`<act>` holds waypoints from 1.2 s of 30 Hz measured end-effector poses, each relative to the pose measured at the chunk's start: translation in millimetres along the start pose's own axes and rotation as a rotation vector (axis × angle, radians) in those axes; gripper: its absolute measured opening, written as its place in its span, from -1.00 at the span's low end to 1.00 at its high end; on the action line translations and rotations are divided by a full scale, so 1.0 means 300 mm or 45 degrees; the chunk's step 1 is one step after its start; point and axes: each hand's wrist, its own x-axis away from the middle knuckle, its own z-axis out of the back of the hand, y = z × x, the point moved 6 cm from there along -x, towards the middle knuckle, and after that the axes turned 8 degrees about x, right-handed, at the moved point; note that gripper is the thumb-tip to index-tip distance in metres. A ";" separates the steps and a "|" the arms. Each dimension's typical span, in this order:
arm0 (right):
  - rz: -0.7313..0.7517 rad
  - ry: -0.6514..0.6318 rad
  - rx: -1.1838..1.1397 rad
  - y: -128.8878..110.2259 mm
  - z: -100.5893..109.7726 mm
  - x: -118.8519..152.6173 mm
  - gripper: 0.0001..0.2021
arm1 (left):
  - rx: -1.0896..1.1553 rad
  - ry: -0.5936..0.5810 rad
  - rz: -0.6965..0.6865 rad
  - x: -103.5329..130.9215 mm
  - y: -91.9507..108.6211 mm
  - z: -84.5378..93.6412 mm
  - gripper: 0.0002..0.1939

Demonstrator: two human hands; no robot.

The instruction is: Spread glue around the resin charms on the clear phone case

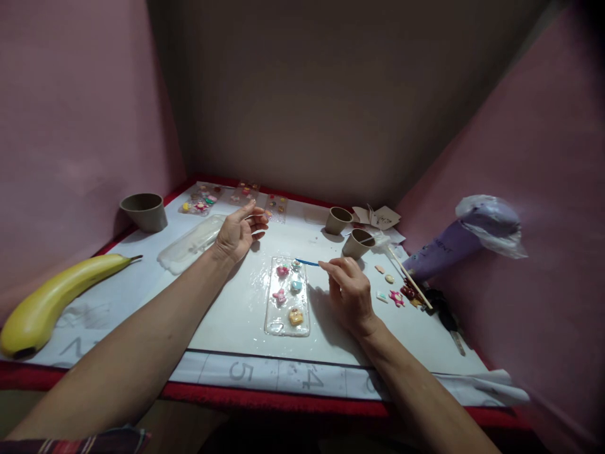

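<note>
A clear phone case (287, 328) lies flat on the white board, with several small charms on it. Among these are a pink bunny-like charm (280, 296), a pale blue charm (296, 287) and a yellow-brown charm (295, 316). My right hand (350, 291) pinches a thin blue stick (308, 262), whose tip is at the small round charm (296, 265) near the case's far right corner. Touching cannot be told for certain. My left hand (242, 232) hovers beyond the case to the left, palm turned inward, fingers loosely bent and apart, holding nothing.
Loose charms (396, 298) lie right of my right hand, near a wooden stick (409, 277). Cups stand at the back (338, 221) and left (144, 212). A yellow banana (61, 296), a clear tray (189, 244), decorated cases (201, 198) and a purple tube-like bag (439, 249) surround the board.
</note>
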 end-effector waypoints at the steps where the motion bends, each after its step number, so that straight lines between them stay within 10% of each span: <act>1: -0.003 -0.008 0.001 0.001 -0.002 0.000 -0.68 | 0.004 -0.002 0.003 0.000 0.000 -0.001 -0.69; 36: -0.046 -0.057 -0.041 0.004 -0.011 0.003 -0.72 | -0.015 0.011 0.031 0.005 -0.006 -0.007 -0.69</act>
